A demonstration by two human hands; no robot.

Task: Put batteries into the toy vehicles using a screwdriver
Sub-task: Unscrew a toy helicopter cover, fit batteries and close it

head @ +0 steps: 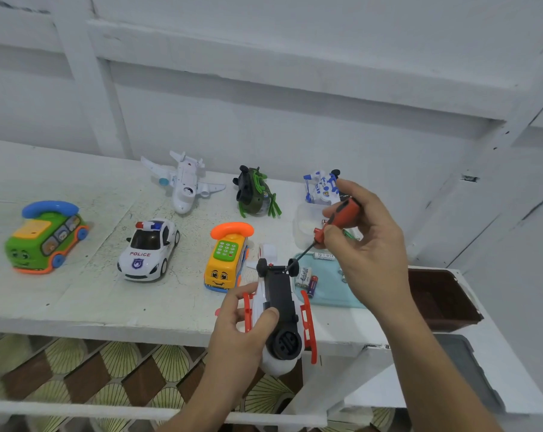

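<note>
While the left hand point(239, 328) grips the upturned toy helicopter point(281, 319), the right hand point(366, 241) holds the screwdriver point(332, 227) at the battery cover's screw, apparently needing steady turning next.

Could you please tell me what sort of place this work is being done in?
Probably a home or informal workshop, not a factory: a rough white-painted wooden bench against a painted plank wall, patterned floor covering beneath, and assorted toys such as a police car laid out by hand.

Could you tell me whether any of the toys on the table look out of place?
Yes: the green helicopter and the blue one at the back of the table lie tipped over, wheels showing, while the cars stand upright.
</note>
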